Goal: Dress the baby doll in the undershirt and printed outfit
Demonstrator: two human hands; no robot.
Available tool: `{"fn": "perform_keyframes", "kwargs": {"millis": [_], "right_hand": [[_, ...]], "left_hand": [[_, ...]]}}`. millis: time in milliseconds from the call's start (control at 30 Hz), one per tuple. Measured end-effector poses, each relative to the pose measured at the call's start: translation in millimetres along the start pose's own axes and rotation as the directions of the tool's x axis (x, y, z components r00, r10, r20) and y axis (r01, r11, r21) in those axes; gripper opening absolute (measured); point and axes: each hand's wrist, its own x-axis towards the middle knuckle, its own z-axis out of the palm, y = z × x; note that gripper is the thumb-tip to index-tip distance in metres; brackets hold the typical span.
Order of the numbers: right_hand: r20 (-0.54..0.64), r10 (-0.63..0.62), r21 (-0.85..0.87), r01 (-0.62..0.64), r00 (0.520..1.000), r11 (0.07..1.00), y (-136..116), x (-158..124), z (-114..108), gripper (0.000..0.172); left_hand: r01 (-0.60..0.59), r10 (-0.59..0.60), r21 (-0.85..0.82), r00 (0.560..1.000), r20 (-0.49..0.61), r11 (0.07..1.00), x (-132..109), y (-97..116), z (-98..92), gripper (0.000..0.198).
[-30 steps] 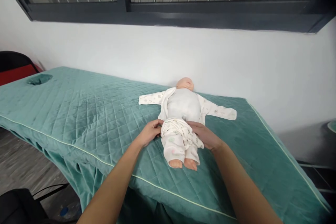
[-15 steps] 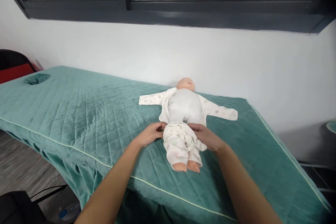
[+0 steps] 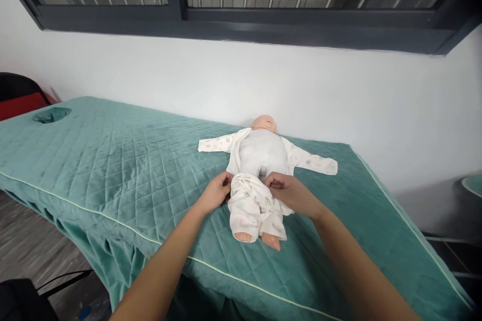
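A baby doll (image 3: 263,153) lies on its back on a green quilted bed, head toward the wall and feet toward me. Its patterned white shirt (image 3: 313,162) hangs open at the front, with both sleeves spread out. White patterned baby pants (image 3: 244,210) cover its legs and are bunched at the upper thighs; the feet poke out below. My left hand (image 3: 217,192) pinches the pants' edge at the left hip. My right hand (image 3: 291,191) is closed on the bunched waistband at the right, its fingertips partly hidden in the cloth.
The green bed cover (image 3: 124,160) has a face hole (image 3: 51,115) at the far left. A white wall (image 3: 150,70) with a dark-framed window (image 3: 241,25) stands behind. A black bag (image 3: 22,301) sits on the floor at lower left, and a red and black chair (image 3: 20,100) is beyond the bed.
My right hand has shifted inward and up along the waistband. The pant cuffs sit lower over the feet, covering more of the left one. The view has tilted slightly.
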Motion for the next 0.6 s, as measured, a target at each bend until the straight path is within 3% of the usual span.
{"fn": "perform_keyframes", "kwargs": {"millis": [100, 200, 367, 500, 600], "right_hand": [[-0.193, -0.078, -0.253, 0.027, 0.978, 0.967, -10, 7, -9, 0.013], [-0.360, -0.181, -0.392, 0.028, 0.915, 0.919, -10, 21, -13, 0.018], [-0.445, -0.231, -0.455, 0.004, 0.865, 0.890, 12, 34, 0, 0.021], [-0.457, -0.263, -0.385, 0.078, 0.850, 0.920, 28, 32, 9, 0.023], [-0.556, -0.283, -0.217, 0.192, 0.782, 0.957, 38, 28, 9, 0.019]], "left_hand": [[0.036, -0.037, 0.055, 0.999, 0.018, 0.998, 2, -1, 1.2, 0.007], [0.043, -0.042, 0.071, 0.999, -0.021, 0.997, 3, -3, 1.6, 0.008], [0.095, -0.095, -0.012, 0.995, 0.011, 0.995, 4, 0, -2.1, 0.009], [0.153, -0.147, -0.069, 0.986, 0.083, 0.986, 5, 6, -6.6, 0.013], [0.158, -0.156, -0.049, 0.987, 0.040, 0.986, 6, 6, -5.8, 0.012]]}}
